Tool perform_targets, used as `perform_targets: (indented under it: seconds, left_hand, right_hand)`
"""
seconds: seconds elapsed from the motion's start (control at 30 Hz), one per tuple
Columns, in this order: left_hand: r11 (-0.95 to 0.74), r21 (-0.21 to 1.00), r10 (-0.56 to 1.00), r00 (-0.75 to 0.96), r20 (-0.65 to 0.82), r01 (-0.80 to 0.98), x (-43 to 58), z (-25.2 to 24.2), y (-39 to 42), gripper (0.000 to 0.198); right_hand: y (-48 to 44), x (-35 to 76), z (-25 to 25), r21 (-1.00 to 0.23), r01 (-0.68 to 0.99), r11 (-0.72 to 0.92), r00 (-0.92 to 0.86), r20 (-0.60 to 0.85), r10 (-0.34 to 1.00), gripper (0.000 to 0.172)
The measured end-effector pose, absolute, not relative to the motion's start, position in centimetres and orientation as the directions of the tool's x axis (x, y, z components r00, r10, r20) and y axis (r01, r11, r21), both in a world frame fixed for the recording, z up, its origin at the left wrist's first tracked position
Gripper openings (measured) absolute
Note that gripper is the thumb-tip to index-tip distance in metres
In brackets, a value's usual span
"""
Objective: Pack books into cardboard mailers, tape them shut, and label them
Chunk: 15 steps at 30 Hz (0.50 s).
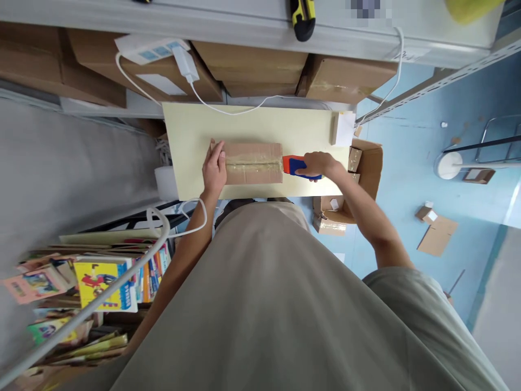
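A long cardboard box (253, 175) lies on the pale yellow tabletop (191, 122), with clear tape running along its top seam. My left hand (214, 167) grips the box at its left end, fingers over the far corner and thumb on the near part. In my right hand (319, 164) is a red and blue tape dispenser (293, 164), whose red front touches or nearly touches the box's right end at the seam. How the tape runs inside the dispenser is hidden.
A small white box (344, 128) stands at the table's right back corner. Open cardboard boxes (372, 168) sit off the right edge. A white cable (240, 113) crosses the table's back. A yellow-black utility knife (303, 19) lies on the shelf above. Books (103, 282) are stacked lower left.
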<state>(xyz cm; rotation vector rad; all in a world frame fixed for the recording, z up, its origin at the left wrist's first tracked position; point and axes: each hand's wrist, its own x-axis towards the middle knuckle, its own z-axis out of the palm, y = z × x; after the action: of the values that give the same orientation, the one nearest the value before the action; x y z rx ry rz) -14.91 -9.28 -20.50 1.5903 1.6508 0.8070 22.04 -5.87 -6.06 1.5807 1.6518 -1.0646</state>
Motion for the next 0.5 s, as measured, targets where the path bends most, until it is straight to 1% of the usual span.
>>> perform_targets:
  seconds: [0.07, 0.13, 0.23, 0.3, 0.4, 0.5]
  left_hand:
    - [0.059, 0.818, 0.998, -0.009, -0.066, 0.572, -15.0, -20.5, -9.2, 0.082]
    - [0.064, 0.815, 0.997, -0.007, -0.073, 0.576, -15.0, -20.3, -9.2, 0.083]
    - [0.063, 0.802, 0.997, -0.003, -0.077, 0.594, -14.7, -19.4, -9.4, 0.082]
    - [0.053, 0.78, 0.998, -0.006, -0.063, 0.624, -14.5, -18.7, -9.6, 0.081]
    - [0.025, 0.734, 0.999, 0.005, -0.038, 0.679, -14.3, -17.7, -10.0, 0.081]
    - [0.004, 0.704, 0.999, 0.03, -0.036, 0.71, -14.3, -17.1, -10.3, 0.083]
  right_hand:
    - [-7.4, 20.8, -7.2, -0.053, 0.998, -0.039, -0.016, -0.773, 0.634, 0.021]
    - [-8.9, 20.0, -8.3, -0.021, 0.995, -0.101, 0.057, -0.707, 0.705, 0.027]
    - [-11.0, 19.7, -9.2, -0.09, 0.966, -0.242, 0.121, -0.67, 0.732, 0.039]
    - [-12.2, 19.8, -9.2, -0.149, 0.928, -0.341, 0.17, -0.646, 0.745, 0.045]
    - [-13.7, 19.7, -8.8, -0.213, 0.855, -0.473, 0.239, -0.648, 0.723, 0.047]
    - [-14.9, 19.3, -8.5, -0.238, 0.811, -0.535, 0.27, -0.659, 0.702, 0.046]
